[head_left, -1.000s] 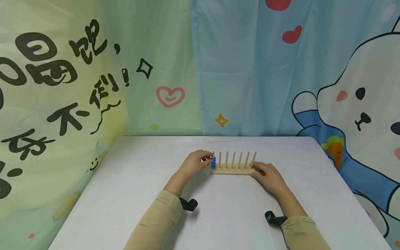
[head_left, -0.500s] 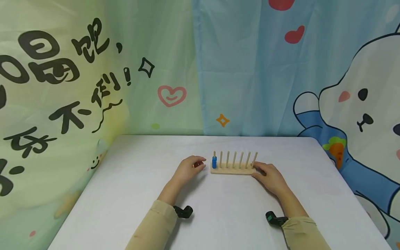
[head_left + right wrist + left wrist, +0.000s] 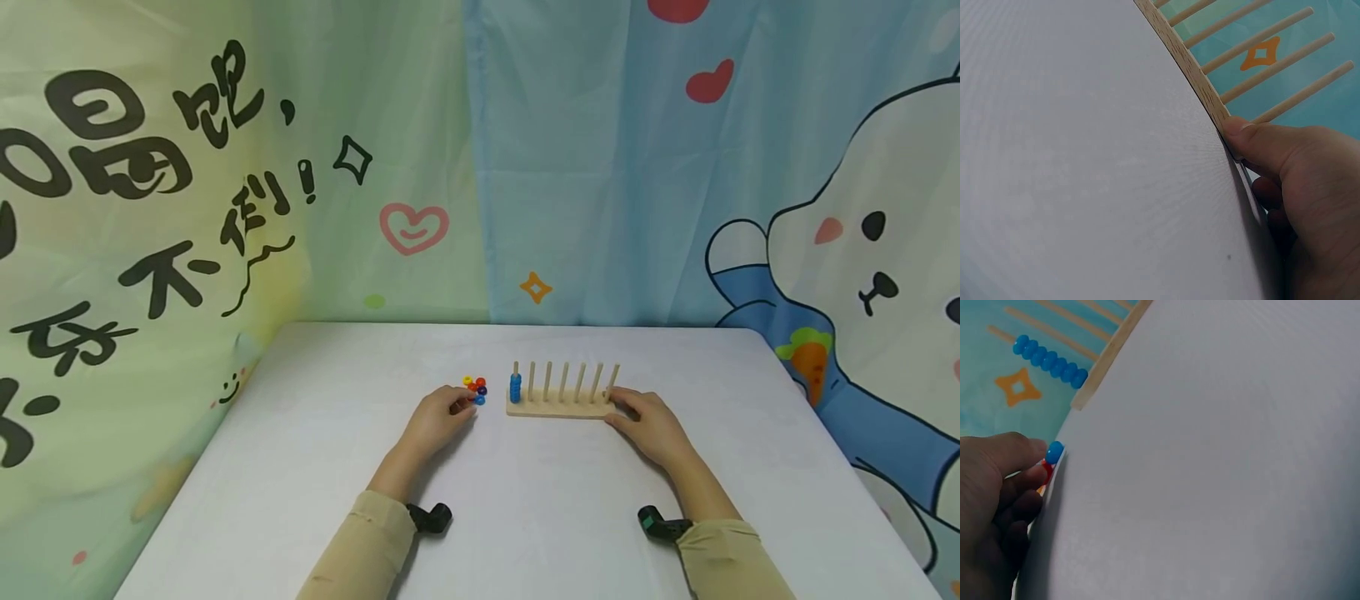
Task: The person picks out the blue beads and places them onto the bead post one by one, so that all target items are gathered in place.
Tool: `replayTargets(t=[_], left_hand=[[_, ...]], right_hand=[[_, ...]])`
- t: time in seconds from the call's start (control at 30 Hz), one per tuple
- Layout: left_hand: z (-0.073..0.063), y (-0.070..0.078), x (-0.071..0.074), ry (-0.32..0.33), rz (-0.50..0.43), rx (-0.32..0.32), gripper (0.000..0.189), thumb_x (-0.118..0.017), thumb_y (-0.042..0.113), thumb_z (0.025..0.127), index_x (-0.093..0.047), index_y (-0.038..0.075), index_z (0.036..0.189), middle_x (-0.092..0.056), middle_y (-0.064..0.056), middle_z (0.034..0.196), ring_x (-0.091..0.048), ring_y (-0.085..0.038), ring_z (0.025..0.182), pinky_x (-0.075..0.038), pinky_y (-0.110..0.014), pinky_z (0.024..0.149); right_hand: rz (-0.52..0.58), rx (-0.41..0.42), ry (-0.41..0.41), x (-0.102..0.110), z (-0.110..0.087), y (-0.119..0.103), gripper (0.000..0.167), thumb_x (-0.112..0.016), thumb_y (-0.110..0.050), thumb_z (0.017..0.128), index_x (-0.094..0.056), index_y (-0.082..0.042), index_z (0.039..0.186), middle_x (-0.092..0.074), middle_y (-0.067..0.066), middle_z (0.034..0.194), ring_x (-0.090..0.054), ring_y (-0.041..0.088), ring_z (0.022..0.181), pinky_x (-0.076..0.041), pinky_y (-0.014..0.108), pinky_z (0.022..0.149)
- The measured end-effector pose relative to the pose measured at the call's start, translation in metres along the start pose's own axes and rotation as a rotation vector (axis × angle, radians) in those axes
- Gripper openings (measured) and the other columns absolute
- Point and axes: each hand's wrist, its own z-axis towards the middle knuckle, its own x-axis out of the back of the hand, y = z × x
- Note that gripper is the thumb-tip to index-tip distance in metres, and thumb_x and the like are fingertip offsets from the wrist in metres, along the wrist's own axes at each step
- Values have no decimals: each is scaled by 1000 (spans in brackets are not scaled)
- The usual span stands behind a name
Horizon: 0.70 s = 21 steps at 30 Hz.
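My left hand [image 3: 437, 421] is at a small cluster of loose beads on the table, left of a wooden peg board [image 3: 558, 410]. Its thumb and index fingertips are beside a blue bead [image 3: 1055, 452], a little parted; the hand partly hides a red bead [image 3: 1047, 470]. Blue beads [image 3: 515, 388] are stacked on the leftmost peg; the other pegs are bare. At the board's right end, my right hand [image 3: 651, 425] grips the wood. Its thumb [image 3: 1238, 130] lies on the front edge, with the fingers mostly hidden behind.
A yellow bead [image 3: 468, 380], a red bead and a dark blue bead [image 3: 482, 390] lie close together beyond my left fingertips. White cloth covers the table [image 3: 555, 500]. A printed curtain [image 3: 585, 167] hangs behind its far edge.
My left hand has left the blue bead on the leftmost peg and moved left and nearer, down to the loose beads, which now show. The right hand stays at the board.
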Motion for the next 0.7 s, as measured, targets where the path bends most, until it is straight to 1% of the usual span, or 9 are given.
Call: replayTargets(t=[0.23, 0.5, 0.7], left_hand=[[3, 3, -4, -9, 43, 19, 31, -70, 27, 92, -71, 12, 119, -61, 4, 87, -52, -11, 76, -45, -27, 69], [4, 10, -4, 2, 77, 24, 22, -71, 28, 91, -72, 16, 110, -62, 4, 88, -53, -10, 77, -45, -28, 72], [7, 15, -4, -10, 118, 49, 25, -73, 29, 90, -72, 17, 111, -61, 5, 87, -53, -10, 77, -45, -28, 71]], right_hand=[[8, 1, -10, -2, -1, 0, 52, -68, -30, 93, -57, -4, 137, -58, 22, 136, -53, 42, 120, -40, 60, 102], [2, 10, 0, -1, 1, 1, 50, -69, -28, 93, -58, -3, 135, -59, 22, 136, -53, 42, 119, -40, 60, 102], [4, -1, -5, 0, 0, 1, 51, -68, -29, 93, -57, -4, 136, -58, 21, 136, -53, 41, 119, -40, 60, 102]])
